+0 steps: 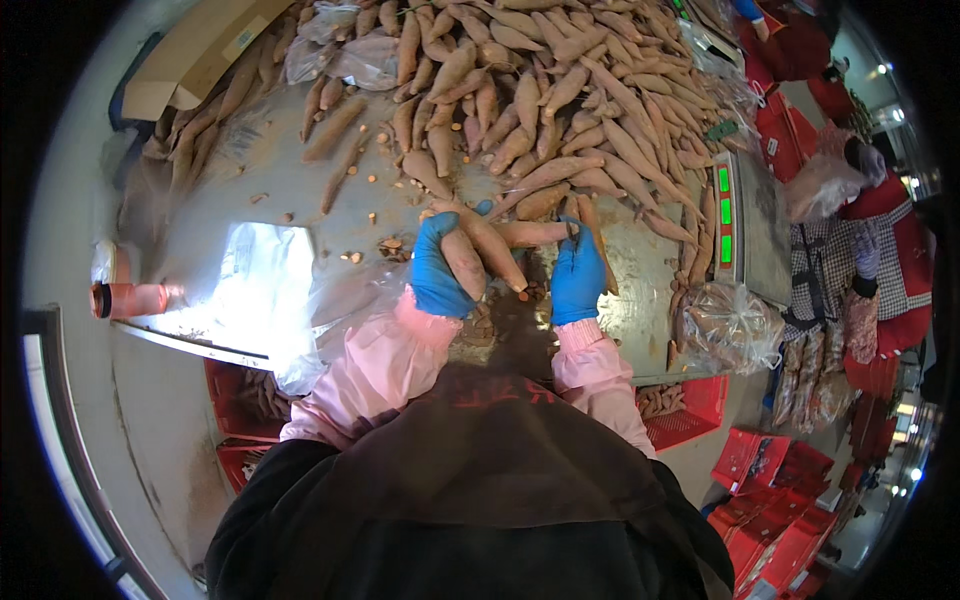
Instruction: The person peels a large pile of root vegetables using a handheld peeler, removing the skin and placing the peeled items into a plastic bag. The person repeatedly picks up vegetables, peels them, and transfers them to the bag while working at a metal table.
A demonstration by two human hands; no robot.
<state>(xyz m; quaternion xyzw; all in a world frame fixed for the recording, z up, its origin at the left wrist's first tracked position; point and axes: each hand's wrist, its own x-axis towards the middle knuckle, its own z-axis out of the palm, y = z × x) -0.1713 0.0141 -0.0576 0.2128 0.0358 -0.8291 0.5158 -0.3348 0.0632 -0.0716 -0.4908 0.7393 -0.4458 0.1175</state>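
My left hand, in a blue glove, is closed around two sweet potatoes: a thick sweet potato near the palm and a longer sweet potato beside it. My right hand, gloved in blue too, pinches the tip of another sweet potato that reaches across from the left hand's side. A further sweet potato lies upright in the picture just beyond the right hand. Whether my right fingers hide a small tool cannot be seen. Ahead of both hands spreads a large heap of sweet potatoes.
The metal table bears cut ends and dirt. A scale with green displays and a clear bag of sweet potatoes stand at right. Red crates sit below the edge. At left are a cardboard box and a pinkish bottle. A co-worker's sleeve shows far right.
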